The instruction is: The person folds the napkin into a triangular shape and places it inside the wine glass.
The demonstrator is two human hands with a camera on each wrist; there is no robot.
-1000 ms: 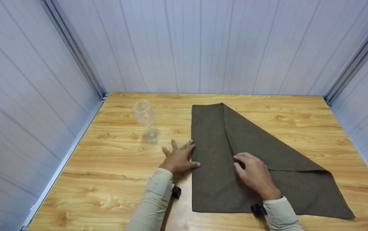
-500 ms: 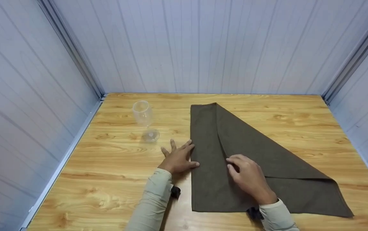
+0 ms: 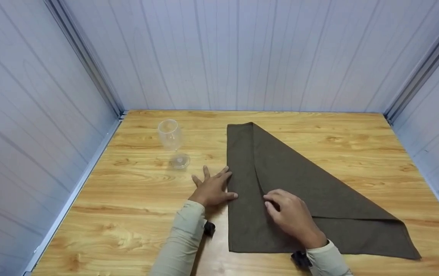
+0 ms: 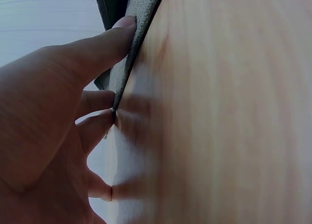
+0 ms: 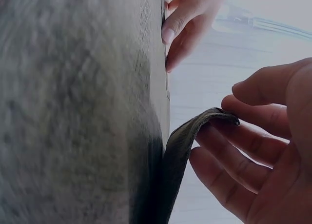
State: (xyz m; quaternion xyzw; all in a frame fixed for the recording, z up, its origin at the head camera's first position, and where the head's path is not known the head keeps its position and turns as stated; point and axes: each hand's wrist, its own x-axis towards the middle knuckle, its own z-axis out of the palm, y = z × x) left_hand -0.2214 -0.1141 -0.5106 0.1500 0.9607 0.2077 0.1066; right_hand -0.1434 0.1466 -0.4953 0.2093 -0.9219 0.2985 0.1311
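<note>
A dark olive-brown cloth with a stitched hem lies on the table, its upper layer folded over diagonally toward the near left. My left hand spreads its fingers at the cloth's left edge. In the left wrist view the thumb presses on the hem, and two fingertips meet the edge below it. My right hand holds the corner of the folded flap. In the right wrist view that flap rises off the lower layer and its corner passes among the curled fingers, the thumb standing a little apart.
A clear stemmed wine glass stands upright at the back left, a short way beyond my left hand. Pale panel walls enclose the wooden table at the back and both sides.
My right hand has drawn the flap corner left and slightly toward me, so the fold covers more of the lower layer. The left hand stays in place at the edge.
</note>
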